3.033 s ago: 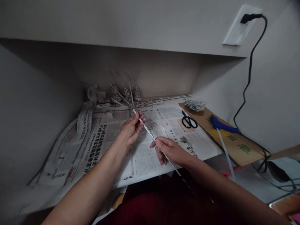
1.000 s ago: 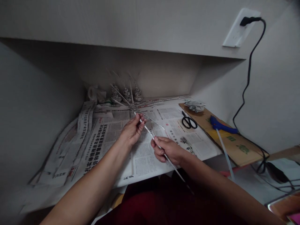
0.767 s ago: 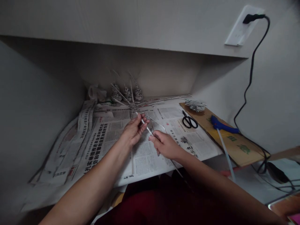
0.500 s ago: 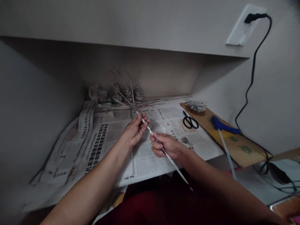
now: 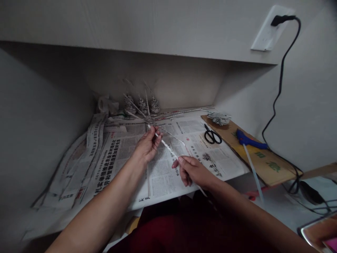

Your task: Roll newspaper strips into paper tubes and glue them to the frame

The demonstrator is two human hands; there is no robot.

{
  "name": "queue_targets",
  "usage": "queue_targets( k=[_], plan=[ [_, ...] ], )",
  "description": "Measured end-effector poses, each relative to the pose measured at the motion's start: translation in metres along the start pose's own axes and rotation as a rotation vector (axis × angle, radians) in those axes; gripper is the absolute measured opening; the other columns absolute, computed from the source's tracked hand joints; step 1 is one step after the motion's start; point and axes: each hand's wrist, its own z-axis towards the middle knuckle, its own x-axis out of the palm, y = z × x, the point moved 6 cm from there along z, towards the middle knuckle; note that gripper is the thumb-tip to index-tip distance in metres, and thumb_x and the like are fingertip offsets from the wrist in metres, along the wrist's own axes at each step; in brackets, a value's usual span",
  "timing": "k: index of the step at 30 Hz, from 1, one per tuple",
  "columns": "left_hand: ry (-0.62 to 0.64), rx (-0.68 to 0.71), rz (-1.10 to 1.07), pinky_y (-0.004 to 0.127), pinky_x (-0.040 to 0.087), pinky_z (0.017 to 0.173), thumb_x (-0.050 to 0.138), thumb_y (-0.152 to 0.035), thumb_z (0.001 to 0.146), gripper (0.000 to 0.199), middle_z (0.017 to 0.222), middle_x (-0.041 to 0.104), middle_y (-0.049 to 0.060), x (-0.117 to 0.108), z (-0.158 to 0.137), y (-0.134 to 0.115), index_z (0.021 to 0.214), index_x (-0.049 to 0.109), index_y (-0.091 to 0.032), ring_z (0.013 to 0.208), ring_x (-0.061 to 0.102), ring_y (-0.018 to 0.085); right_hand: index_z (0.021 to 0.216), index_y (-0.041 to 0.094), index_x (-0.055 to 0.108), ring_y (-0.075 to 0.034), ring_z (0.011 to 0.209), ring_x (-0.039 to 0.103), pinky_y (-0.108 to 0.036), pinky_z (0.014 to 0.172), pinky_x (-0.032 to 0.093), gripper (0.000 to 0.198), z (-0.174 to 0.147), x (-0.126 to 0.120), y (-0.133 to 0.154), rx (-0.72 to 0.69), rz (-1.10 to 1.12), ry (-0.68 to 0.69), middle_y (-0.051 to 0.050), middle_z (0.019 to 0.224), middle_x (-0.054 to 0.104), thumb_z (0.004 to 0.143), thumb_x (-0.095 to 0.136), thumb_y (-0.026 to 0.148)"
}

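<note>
A thin rolled newspaper stick (image 5: 167,146) slants between my two hands over the spread newspaper (image 5: 163,175). My left hand (image 5: 150,142) pinches it near its far end. Lower down and to the right, my right hand (image 5: 191,170) has its fingers closed round the same stick, whose tail comes out below the hand toward my lap. Just beyond my left hand lies a small woven paper piece (image 5: 150,119) with several paper sticks radiating from it. One of its sticks points toward my right hand.
Scissors (image 5: 212,135) lie right of my hands. A blue glue gun (image 5: 250,140) and a crumpled grey clump (image 5: 219,118) rest on cardboard (image 5: 268,174). Three woven paper shapes (image 5: 142,104) stand at the back. Folded newspaper strips (image 5: 86,158) lie left. A power cord (image 5: 279,80) hangs from the outlet.
My right hand has slid down the paper stick, away from my left hand, so more of the stick shows between them. My left hand stays pinched near the far end.
</note>
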Motion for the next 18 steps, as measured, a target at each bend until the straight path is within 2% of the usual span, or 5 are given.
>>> queue_targets(
  k=[4,6,12,14,18],
  plan=[
    [-0.055,0.051,-0.055,0.012,0.056,0.055,0.058,-0.021,0.088,0.014,0.063,0.063,0.001,-0.007,0.004,-0.006,0.081,0.065,-0.010,0.058,0.066,0.009,0.085,0.021,0.054,-0.016,0.056,0.051,-0.030,0.054,0.036,0.024,-0.021,-0.021,0.007,-0.114,-0.387,-0.228,-0.003,0.065,0.055,0.091,0.048,0.043],
    [-0.049,0.054,-0.065,0.013,0.057,0.056,0.056,-0.021,0.089,0.015,0.064,0.064,0.002,-0.008,0.006,-0.007,0.082,0.065,-0.010,0.059,0.066,0.009,0.079,0.020,0.056,-0.016,0.057,0.049,-0.031,0.055,0.035,0.025,-0.032,-0.028,0.005,-0.132,-0.470,-0.284,-0.004,0.063,0.053,0.091,0.048,0.040],
    [-0.035,-0.012,-0.059,0.011,0.055,0.050,0.055,-0.024,0.089,0.018,0.063,0.063,0.001,-0.005,0.004,-0.004,0.082,0.065,-0.010,0.057,0.066,0.009,0.087,0.018,0.055,-0.010,0.035,0.038,-0.024,0.037,0.030,0.046,-0.049,-0.011,-0.021,0.174,0.274,0.165,0.005,0.048,0.034,0.096,0.027,0.054],
    [-0.046,-0.012,-0.044,0.012,0.054,0.047,0.057,-0.025,0.088,0.017,0.062,0.062,0.000,-0.004,0.001,-0.004,0.082,0.065,-0.011,0.055,0.065,0.009,0.096,0.017,0.057,-0.010,0.037,0.044,-0.023,0.037,0.034,0.046,-0.048,-0.009,-0.018,0.189,0.277,0.198,0.005,0.050,0.040,0.095,0.031,0.055],
    [-0.017,-0.039,0.002,0.013,0.055,0.047,0.056,-0.024,0.089,0.018,0.064,0.063,0.002,0.001,-0.004,0.003,0.082,0.064,-0.010,0.056,0.067,0.011,0.102,0.018,0.057,-0.010,0.046,0.053,-0.022,0.043,0.042,0.034,-0.021,-0.013,0.002,0.046,0.054,0.038,0.002,0.060,0.054,0.093,0.046,0.048]
  ],
)
